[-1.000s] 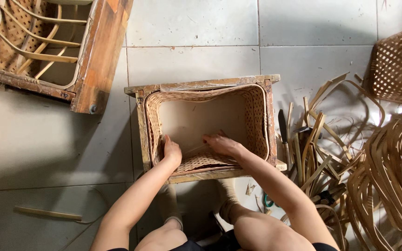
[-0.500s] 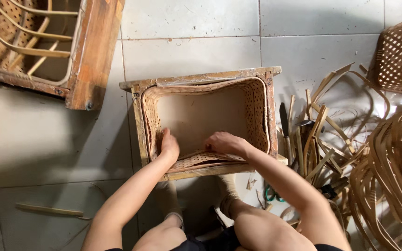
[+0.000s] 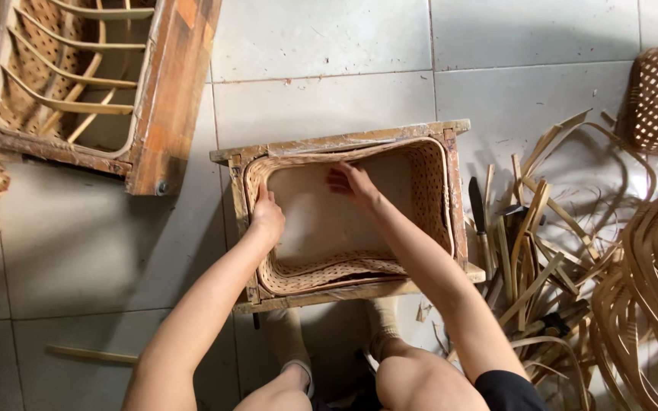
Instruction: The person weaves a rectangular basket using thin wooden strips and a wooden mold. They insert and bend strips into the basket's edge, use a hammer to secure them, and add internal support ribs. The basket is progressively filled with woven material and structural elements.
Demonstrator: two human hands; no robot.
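head view: a rectangular woven cane basket liner (image 3: 436, 190) sits inside a worn wooden box frame (image 3: 344, 142) on the grey floor tiles (image 3: 321, 46), just in front of the person's knees. the left hand (image 3: 268, 217) presses flat against the liner's left wall; the right hand (image 3: 350, 183), fingers spread, pushes at the far wall. the weave looks largely seated, though the near edge is rippled and seems unsettled. loose cane strips (image 3: 550, 251) lie right; no packages, labels or signs show.

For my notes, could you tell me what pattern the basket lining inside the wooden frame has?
An open, pale tan lattice weave, clearest on the basket lining in the head view.
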